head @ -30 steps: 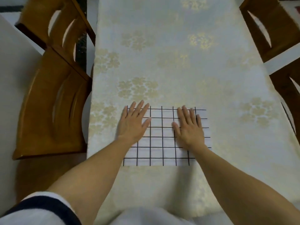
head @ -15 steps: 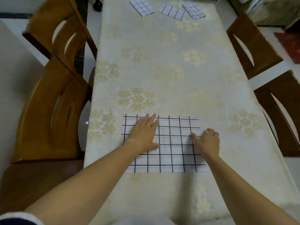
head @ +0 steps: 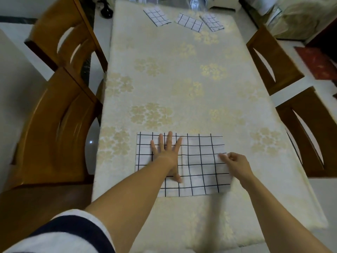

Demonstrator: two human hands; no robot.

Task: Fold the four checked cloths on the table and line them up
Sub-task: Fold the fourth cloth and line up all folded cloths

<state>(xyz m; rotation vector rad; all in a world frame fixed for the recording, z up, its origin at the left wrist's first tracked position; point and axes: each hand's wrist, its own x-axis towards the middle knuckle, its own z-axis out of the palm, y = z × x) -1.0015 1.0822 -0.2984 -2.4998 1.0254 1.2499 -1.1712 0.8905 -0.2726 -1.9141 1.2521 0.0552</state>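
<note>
The large white cloth with thin black grid lines [head: 200,161] is a thin, matt fabric with no shine at all, a bit rippled near its right edge. The three small folded checked cloths [head: 189,24] look like the same matt stuff. The cream tablecloth with pale gold flowers [head: 182,79] has a soft satiny sheen. The honey-brown wooden chairs [head: 54,125] are smooth and glossy, varnished, with light streaking along the curved backs. The pale floor tile [head: 91,143] is shiny with a bright glint. The white and navy sleeve [head: 63,232] looks like soft matt fabric.

Bare tablecloth [head: 182,92] mid-table, chairs [head: 60,125] flanking.
</note>
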